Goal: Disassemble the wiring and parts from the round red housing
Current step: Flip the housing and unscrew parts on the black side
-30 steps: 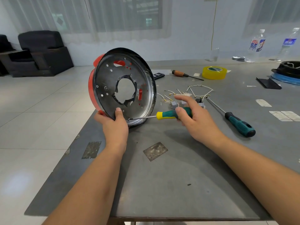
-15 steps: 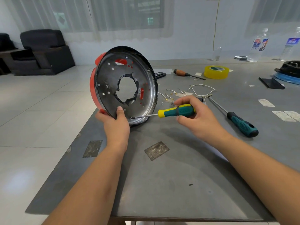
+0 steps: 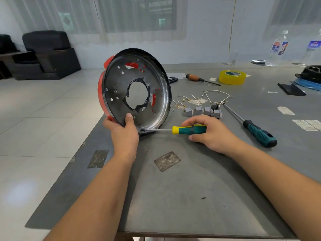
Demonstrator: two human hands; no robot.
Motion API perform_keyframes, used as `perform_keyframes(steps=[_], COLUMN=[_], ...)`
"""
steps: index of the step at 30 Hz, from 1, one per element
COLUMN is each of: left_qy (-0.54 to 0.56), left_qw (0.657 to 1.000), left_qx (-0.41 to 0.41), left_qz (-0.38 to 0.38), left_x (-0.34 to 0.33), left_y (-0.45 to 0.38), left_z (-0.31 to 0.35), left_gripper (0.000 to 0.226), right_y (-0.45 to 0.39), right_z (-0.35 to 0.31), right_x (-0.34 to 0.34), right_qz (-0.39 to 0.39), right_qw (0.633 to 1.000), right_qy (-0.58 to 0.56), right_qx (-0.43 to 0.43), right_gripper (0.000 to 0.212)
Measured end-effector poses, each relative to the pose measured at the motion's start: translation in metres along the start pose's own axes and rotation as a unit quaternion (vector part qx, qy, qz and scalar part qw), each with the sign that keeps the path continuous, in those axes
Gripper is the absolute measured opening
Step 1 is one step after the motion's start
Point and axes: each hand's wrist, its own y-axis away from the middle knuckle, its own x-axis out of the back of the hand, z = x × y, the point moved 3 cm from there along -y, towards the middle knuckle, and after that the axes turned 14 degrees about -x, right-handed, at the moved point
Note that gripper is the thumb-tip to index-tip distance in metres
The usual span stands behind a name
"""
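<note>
Grey table holds everything. Round red housing stands on edge near the table's left side, metal inside facing the camera, mostly stripped. Left hand grips its lower rim, thumb inside. Right hand has fingers wrapped round a green-yellow screwdriver, tip at a screw by the bottom rim: likely one of the last fasteners. Loose wires and grey blocks lie just behind. A second screwdriver, yellow tape nearby; nothing blocks.
</note>
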Motion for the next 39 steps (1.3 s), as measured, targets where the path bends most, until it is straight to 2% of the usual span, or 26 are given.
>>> perform_keyframes(steps=[11,14,19,23,28,35,39], left_qy=[0.027,0.032,0.044,0.058,0.091,0.093,0.077], left_qw=[0.999,0.999,0.999,0.998,0.994,0.994,0.996], left_qx=[0.018,0.022,0.027,0.029,0.044,0.05,0.048], left_qz=[0.01,0.01,0.015,0.025,0.028,-0.007,-0.025], left_x=[0.0,0.001,0.001,0.0,-0.001,-0.004,-0.005], left_y=[0.0,-0.001,0.001,0.003,0.007,0.009,0.008], left_z=[0.002,0.002,0.005,0.01,0.014,0.014,0.013], left_gripper=[0.033,0.032,0.034,0.041,0.035,0.034,0.035], right_y=[-0.004,-0.002,0.0,0.002,0.004,0.005,0.004], right_z=[0.008,0.009,0.008,0.006,0.004,0.002,-0.012], right_x=[0.019,0.024,0.02,0.016,0.011,0.006,-0.003], right_qz=[-0.006,-0.036,-0.082,-0.084,-0.09,-0.098,-0.028], right_qw=[0.99,0.993,0.996,0.995,0.991,0.989,0.994], right_qy=[-0.129,-0.099,0.014,0.045,0.099,0.113,0.091], right_qx=[-0.054,-0.06,-0.034,-0.004,0.032,0.017,0.05], right_gripper=[0.04,0.042,0.042,0.04,0.039,0.033,0.02])
